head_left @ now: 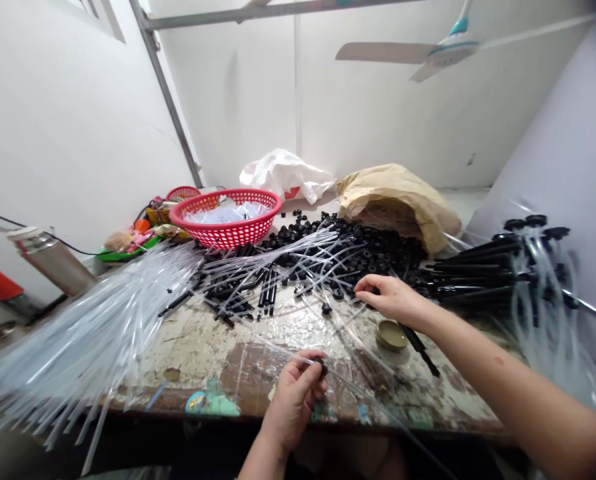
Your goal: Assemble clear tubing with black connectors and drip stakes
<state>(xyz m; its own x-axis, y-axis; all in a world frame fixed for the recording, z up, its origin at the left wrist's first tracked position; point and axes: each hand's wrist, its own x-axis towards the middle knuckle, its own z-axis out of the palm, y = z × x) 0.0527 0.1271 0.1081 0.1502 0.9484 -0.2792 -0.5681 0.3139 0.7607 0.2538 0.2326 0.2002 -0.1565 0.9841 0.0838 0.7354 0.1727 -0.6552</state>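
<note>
At the front edge of the table, my left hand (294, 397) is closed round a small black plastic cap (321, 366) and a thin clear plastic tube (363, 395). The tube runs down to the right past the table edge. My right hand (392, 298) reaches to the near side of the heap of black plastic caps (298, 235), its fingertips pinched together. What those fingers hold, if anything, is too small to make out. Just below the right hand sit a small round dish (391, 335) and a black tube piece (421, 350).
Long clear tubes (93, 320) lie bundled at the left, over the table edge. A red basket (228, 233) with clear pieces and a brown paper sack (403, 183) stand behind. Black-and-clear tube assemblies (478, 273) are stacked right. A steel flask (53, 260) stands far left.
</note>
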